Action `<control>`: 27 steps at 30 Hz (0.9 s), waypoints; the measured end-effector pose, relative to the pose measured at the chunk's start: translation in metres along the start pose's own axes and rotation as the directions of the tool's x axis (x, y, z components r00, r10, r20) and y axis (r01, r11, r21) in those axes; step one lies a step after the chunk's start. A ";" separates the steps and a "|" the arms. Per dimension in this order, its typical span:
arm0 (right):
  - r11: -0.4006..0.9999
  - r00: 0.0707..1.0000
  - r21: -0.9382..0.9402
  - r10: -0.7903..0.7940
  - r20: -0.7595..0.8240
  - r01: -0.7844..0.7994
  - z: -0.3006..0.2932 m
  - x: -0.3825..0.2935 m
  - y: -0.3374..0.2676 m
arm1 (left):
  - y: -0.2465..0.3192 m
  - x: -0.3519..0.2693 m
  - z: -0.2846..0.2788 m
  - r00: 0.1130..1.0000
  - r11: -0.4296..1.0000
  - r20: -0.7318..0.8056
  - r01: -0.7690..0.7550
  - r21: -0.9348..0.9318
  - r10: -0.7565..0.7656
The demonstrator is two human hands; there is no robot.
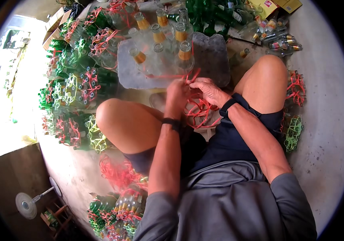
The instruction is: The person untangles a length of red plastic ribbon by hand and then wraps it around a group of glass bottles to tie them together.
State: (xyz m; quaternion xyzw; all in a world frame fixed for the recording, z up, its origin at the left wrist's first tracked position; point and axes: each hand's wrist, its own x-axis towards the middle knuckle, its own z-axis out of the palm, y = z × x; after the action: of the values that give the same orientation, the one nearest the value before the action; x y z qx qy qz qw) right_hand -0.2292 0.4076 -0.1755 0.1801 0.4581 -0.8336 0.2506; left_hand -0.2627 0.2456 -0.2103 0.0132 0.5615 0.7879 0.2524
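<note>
Several clear glass bottles [159,57], many with orange neck labels, stand grouped upright on a grey stone slab [217,57]. Red plastic twine [163,76] runs around the near side of the group. My left hand [178,90], a little blurred, and my right hand [207,89] meet at the slab's near edge, both with fingers closed on the red twine [195,74], whose short ends stick up above them. More red twine [200,111] hangs in a loose tangle below my hands, between my knees. A dark band is on each wrist.
Green and clear bottles bundled with twine [72,84] crowd the left. Loose green bottles [208,15] lie beyond the slab, with clear ones [276,33] at the upper right. Behind my left knee are a red twine heap [117,171] and more bundles [114,211]. A white fan [26,205] stands lower left.
</note>
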 end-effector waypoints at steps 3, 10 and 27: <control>1.000 0.999 -0.023 -0.002 -0.042 0.001 0.000 -0.003 0.001 | 0.003 -0.002 0.001 0.963 0.809 -0.039 0.202 -0.552 -0.268; 0.978 0.981 -0.186 -0.122 -0.152 0.093 -0.007 0.003 0.008 | 0.010 -0.005 0.015 0.953 0.869 -0.157 0.159 -0.469 -0.259; 0.826 0.845 -0.476 -0.463 -0.268 0.302 -0.003 0.009 -0.012 | 0.023 -0.016 0.021 0.940 0.996 -0.330 0.063 -0.067 -0.081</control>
State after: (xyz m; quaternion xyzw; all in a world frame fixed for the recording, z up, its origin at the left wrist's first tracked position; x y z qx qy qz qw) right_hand -0.2430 0.4137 -0.1738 0.1797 0.6908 -0.7002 0.0162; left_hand -0.2514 0.2524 -0.1779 -0.1475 0.5740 0.7844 0.1829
